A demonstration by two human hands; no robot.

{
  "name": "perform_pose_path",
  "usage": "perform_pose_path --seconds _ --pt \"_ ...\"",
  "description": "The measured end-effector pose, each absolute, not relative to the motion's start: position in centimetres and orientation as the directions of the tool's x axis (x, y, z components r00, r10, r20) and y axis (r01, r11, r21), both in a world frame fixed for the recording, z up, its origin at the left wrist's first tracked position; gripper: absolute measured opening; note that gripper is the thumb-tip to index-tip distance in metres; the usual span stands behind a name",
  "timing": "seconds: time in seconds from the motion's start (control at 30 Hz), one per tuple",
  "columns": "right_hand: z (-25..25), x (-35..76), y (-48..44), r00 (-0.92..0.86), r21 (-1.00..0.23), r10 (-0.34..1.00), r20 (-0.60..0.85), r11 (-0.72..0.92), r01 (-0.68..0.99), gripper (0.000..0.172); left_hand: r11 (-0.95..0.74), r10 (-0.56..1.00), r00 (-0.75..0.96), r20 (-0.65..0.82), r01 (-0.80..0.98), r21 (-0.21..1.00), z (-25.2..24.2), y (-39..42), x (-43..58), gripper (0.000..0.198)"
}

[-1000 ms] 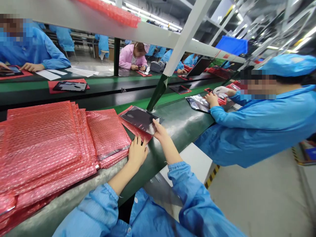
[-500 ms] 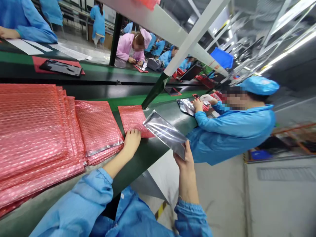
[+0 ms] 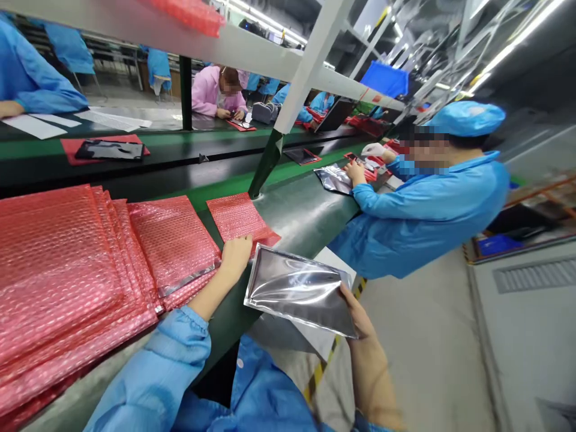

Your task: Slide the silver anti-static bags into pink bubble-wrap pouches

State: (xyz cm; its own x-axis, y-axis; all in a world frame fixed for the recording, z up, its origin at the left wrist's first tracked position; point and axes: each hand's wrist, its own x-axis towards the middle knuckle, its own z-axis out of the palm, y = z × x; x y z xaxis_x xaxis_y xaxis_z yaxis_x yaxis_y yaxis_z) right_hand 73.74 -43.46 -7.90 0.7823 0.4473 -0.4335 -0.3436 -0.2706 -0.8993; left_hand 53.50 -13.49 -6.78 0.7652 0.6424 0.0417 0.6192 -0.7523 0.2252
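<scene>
My right hand (image 3: 361,321) grips one end of a flat, shiny silver anti-static bag (image 3: 294,288), its thumb across the upper face. The bag is tilted and hangs over the near edge of the bench. My left hand (image 3: 237,257) is closed at the near edge of a small red bubble bag (image 3: 237,217) on the green bench; its fingertips are partly hidden. Left of that hand lies another red bubble bag (image 3: 175,237) with a silver strip along its near edge. A tall stack of large red bubble bags (image 3: 58,258) fills the far left.
A green and white post (image 3: 270,159) rises from the bench just behind the small bag. On the right, a co-worker in blue (image 3: 427,192) handles items beside another silver bag (image 3: 333,179). Across the conveyor, a dark flat device (image 3: 110,150) lies on red wrap.
My right hand has brought the silver bag lower and nearer, turning its broad face more toward me. The left hand stays at the small red bag. The whole view has shifted slightly.
</scene>
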Motion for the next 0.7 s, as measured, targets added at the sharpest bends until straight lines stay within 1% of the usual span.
perform_pose_path --seconds 0.07,0.1,0.2,0.3,0.4,0.47,0.53,0.6,0.7 --pt "-8.2 73.3 -42.7 0.732 -0.856 0.443 -0.517 -0.248 -0.454 0.045 -0.739 0.664 0.745 0.064 0.641 0.207 -6.7 -13.5 53.1 0.029" --pt "-8.2 73.1 -42.3 0.727 -0.846 0.434 -0.531 -0.231 -0.48 0.043 -0.734 0.673 0.735 0.086 0.648 0.202 -6.6 -13.5 52.8 0.028" --pt "-7.7 72.4 -41.3 0.763 -0.871 0.423 -0.489 -0.191 -0.452 0.041 -0.759 0.651 0.736 0.188 0.63 0.162 -6.0 -13.8 52.2 0.025" --pt "-6.9 71.3 -40.2 0.77 -0.893 0.457 -0.445 -0.166 -0.418 0.04 -0.823 0.562 0.79 0.245 0.565 0.067 -5.4 -14.4 51.9 0.024" --pt "-6.7 70.1 -38.9 0.771 -0.901 0.475 -0.425 -0.14 -0.41 0.038 -0.851 0.508 0.827 0.241 0.525 -0.007 -5.3 -15.0 52.0 0.024" --pt "-7.1 69.7 -38.1 0.773 -0.902 0.475 -0.42 -0.12 -0.415 0.037 -0.858 0.494 0.837 0.235 0.514 -0.026 -5.6 -15.0 52.0 0.023" --pt "-7.7 69.7 -37.7 0.79 -0.902 0.45 -0.416 -0.092 -0.422 0.036 -0.854 0.504 0.833 0.228 0.521 -0.015 -6.2 -14.5 51.8 0.022" --pt "-8.4 70.0 -37.7 0.814 -0.899 0.399 -0.423 -0.075 -0.431 0.033 -0.841 0.529 0.821 0.217 0.541 0.003 -6.9 -13.8 51.5 0.022" --pt "-9.4 70.3 -38.2 0.837 -0.905 0.349 -0.421 -0.102 -0.413 0.035 -0.83 0.548 0.813 0.199 0.558 0.007 -7.6 -13.2 51.1 0.022"
